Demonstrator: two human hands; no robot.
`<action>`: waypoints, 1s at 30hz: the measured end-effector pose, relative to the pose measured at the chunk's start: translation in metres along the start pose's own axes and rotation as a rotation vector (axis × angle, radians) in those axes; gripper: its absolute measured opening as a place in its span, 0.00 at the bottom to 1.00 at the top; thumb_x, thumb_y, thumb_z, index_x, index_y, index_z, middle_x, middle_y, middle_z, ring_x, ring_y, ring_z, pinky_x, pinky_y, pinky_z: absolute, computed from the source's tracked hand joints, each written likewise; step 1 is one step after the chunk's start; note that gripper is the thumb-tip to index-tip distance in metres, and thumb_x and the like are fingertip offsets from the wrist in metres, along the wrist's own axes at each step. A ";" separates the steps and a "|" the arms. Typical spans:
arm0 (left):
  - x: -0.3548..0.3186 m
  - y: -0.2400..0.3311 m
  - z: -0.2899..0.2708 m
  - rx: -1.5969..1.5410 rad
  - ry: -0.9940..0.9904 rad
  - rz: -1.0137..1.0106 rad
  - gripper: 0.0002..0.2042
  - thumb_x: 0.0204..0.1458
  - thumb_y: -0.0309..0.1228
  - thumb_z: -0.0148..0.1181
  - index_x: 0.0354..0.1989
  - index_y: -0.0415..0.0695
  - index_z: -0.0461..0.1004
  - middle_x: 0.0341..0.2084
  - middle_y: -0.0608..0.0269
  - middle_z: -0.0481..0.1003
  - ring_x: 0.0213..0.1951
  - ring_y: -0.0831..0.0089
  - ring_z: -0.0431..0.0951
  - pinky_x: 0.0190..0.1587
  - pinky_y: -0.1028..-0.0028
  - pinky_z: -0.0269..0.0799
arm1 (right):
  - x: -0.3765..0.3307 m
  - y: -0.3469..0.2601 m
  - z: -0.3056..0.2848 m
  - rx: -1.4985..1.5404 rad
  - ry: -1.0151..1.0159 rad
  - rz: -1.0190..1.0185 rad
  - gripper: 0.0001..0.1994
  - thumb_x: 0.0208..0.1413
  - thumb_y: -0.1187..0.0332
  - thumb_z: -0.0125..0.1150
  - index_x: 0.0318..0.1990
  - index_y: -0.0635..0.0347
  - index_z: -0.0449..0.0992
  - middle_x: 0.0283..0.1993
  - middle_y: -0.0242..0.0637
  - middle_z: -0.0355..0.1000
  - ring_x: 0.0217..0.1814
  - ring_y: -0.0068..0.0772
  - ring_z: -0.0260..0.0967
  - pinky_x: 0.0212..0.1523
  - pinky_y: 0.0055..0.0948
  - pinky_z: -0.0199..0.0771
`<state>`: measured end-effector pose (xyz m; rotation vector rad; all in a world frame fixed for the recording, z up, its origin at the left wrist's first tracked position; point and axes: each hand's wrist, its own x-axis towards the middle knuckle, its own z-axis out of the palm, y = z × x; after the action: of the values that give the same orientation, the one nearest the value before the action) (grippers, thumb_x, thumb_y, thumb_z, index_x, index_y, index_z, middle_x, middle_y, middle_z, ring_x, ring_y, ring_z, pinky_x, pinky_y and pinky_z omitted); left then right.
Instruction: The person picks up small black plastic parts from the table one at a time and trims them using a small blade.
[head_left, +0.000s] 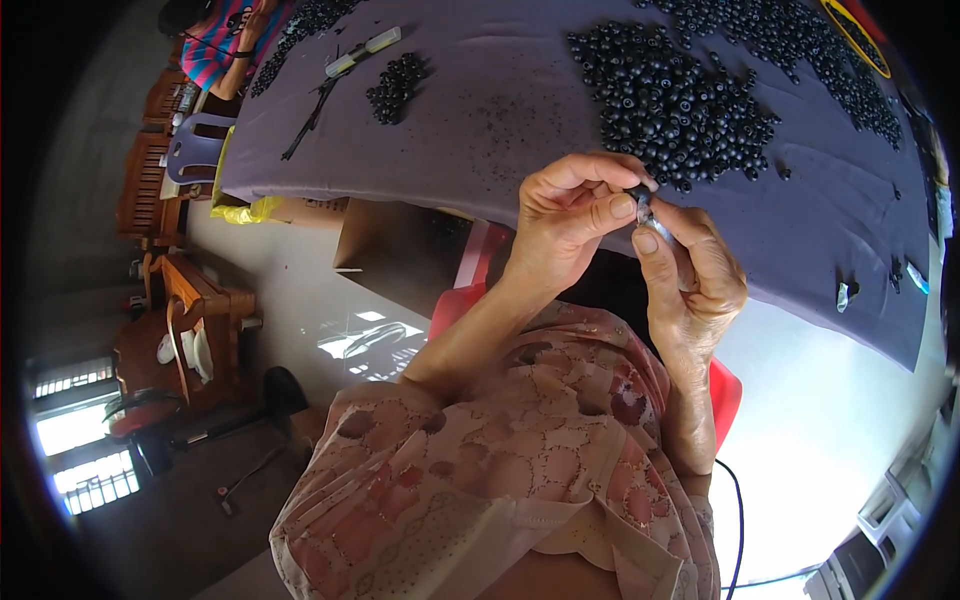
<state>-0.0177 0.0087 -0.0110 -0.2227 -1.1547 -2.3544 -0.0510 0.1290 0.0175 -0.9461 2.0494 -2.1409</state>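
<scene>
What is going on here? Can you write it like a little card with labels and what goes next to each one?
Place: a table covered with a purple-grey cloth
Left hand: pinches a small black bead between thumb and fingers
Right hand: meets the left hand at the bead, holding a small silvery piece just under it
Nearest pile: a big heap of black beads just beyond the hands
Farther off: a smaller bead pile, black cords
Someone else: a person in a striped top at the table's far corner

Pink floral-patterned blouse [520, 450], short sleeves, bare forearms.
</scene>
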 end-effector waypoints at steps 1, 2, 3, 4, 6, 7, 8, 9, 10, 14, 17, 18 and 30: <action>0.000 0.000 0.000 0.011 -0.004 -0.003 0.09 0.44 0.19 0.54 0.35 0.41 0.70 0.35 0.55 0.70 0.36 0.74 0.70 0.38 0.78 0.66 | 0.000 0.000 0.000 0.000 0.000 0.002 0.09 0.45 0.80 0.56 0.36 0.68 0.72 0.29 0.32 0.68 0.28 0.14 0.61 0.29 0.10 0.61; 0.000 0.001 -0.001 0.021 -0.009 -0.006 0.09 0.44 0.19 0.54 0.35 0.41 0.70 0.35 0.55 0.70 0.36 0.74 0.70 0.39 0.78 0.66 | 0.000 0.001 0.000 -0.004 0.005 0.002 0.09 0.45 0.80 0.56 0.36 0.68 0.72 0.29 0.31 0.68 0.28 0.14 0.61 0.28 0.10 0.61; 0.000 0.000 -0.001 0.021 -0.009 -0.006 0.09 0.44 0.19 0.54 0.35 0.41 0.70 0.35 0.55 0.70 0.36 0.74 0.70 0.39 0.78 0.66 | 0.000 0.001 0.001 -0.009 0.010 0.001 0.09 0.45 0.80 0.56 0.36 0.68 0.72 0.29 0.31 0.68 0.28 0.14 0.60 0.28 0.10 0.61; 0.000 -0.002 -0.002 0.035 -0.002 0.007 0.09 0.44 0.19 0.54 0.35 0.41 0.70 0.35 0.55 0.69 0.36 0.74 0.70 0.39 0.78 0.66 | 0.000 0.001 0.001 -0.009 0.011 0.001 0.09 0.45 0.80 0.56 0.36 0.68 0.72 0.29 0.31 0.68 0.28 0.14 0.60 0.28 0.10 0.61; 0.000 -0.002 -0.002 0.048 0.006 0.021 0.09 0.44 0.19 0.54 0.35 0.41 0.70 0.35 0.55 0.69 0.36 0.74 0.69 0.39 0.78 0.66 | 0.001 0.001 0.001 -0.011 0.012 0.021 0.09 0.45 0.79 0.56 0.36 0.67 0.72 0.29 0.31 0.68 0.28 0.14 0.60 0.28 0.10 0.60; 0.000 -0.002 -0.001 0.052 0.005 0.022 0.09 0.44 0.19 0.54 0.35 0.40 0.70 0.35 0.55 0.69 0.37 0.74 0.69 0.40 0.78 0.66 | 0.000 0.002 0.001 -0.011 0.011 0.022 0.09 0.45 0.79 0.56 0.36 0.67 0.72 0.29 0.31 0.68 0.28 0.14 0.60 0.28 0.10 0.60; 0.000 -0.001 0.000 0.056 0.003 0.024 0.09 0.44 0.19 0.54 0.35 0.40 0.70 0.35 0.55 0.69 0.37 0.74 0.69 0.40 0.78 0.65 | 0.000 0.003 0.001 -0.022 0.015 0.003 0.09 0.45 0.79 0.56 0.36 0.67 0.72 0.29 0.31 0.68 0.28 0.13 0.60 0.27 0.10 0.60; 0.000 -0.001 0.001 0.056 0.004 0.023 0.09 0.44 0.19 0.54 0.35 0.40 0.70 0.35 0.55 0.69 0.37 0.74 0.69 0.40 0.78 0.65 | -0.001 0.003 0.001 -0.033 0.019 -0.016 0.09 0.45 0.79 0.56 0.36 0.67 0.72 0.28 0.30 0.68 0.28 0.13 0.60 0.27 0.10 0.60; 0.000 0.000 0.003 0.016 0.021 0.002 0.09 0.43 0.17 0.54 0.34 0.39 0.71 0.35 0.56 0.70 0.35 0.76 0.70 0.39 0.79 0.66 | 0.000 0.003 0.001 -0.034 0.020 -0.016 0.09 0.45 0.79 0.56 0.36 0.67 0.72 0.28 0.30 0.68 0.28 0.13 0.60 0.27 0.10 0.60; 0.001 0.000 0.003 -0.011 0.040 -0.005 0.10 0.41 0.15 0.54 0.33 0.38 0.71 0.35 0.57 0.70 0.33 0.79 0.71 0.38 0.81 0.67 | 0.001 0.002 0.001 -0.020 0.017 -0.013 0.09 0.45 0.79 0.57 0.36 0.67 0.72 0.28 0.30 0.67 0.27 0.13 0.59 0.26 0.10 0.59; 0.001 -0.001 0.003 0.005 0.028 0.008 0.09 0.41 0.15 0.54 0.33 0.38 0.71 0.35 0.57 0.70 0.33 0.79 0.71 0.38 0.81 0.67 | 0.000 0.003 0.001 -0.020 0.020 -0.012 0.09 0.44 0.79 0.57 0.36 0.67 0.72 0.27 0.29 0.67 0.26 0.12 0.59 0.26 0.09 0.59; 0.001 -0.001 0.002 0.005 0.029 0.008 0.09 0.41 0.15 0.54 0.33 0.38 0.71 0.35 0.57 0.70 0.33 0.79 0.71 0.38 0.81 0.67 | 0.000 0.003 0.001 -0.017 0.025 -0.020 0.08 0.44 0.79 0.57 0.36 0.67 0.72 0.27 0.30 0.67 0.26 0.12 0.59 0.25 0.09 0.58; -0.001 -0.001 0.001 -0.033 0.061 -0.025 0.09 0.42 0.15 0.54 0.33 0.38 0.71 0.35 0.57 0.70 0.34 0.78 0.71 0.39 0.80 0.67 | 0.000 0.007 0.003 0.111 0.003 0.078 0.09 0.46 0.79 0.55 0.37 0.67 0.71 0.31 0.29 0.67 0.30 0.13 0.59 0.31 0.10 0.59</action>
<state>-0.0179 0.0105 -0.0112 -0.1476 -1.0966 -2.3861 -0.0518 0.1253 0.0113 -0.8351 1.9120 -2.1912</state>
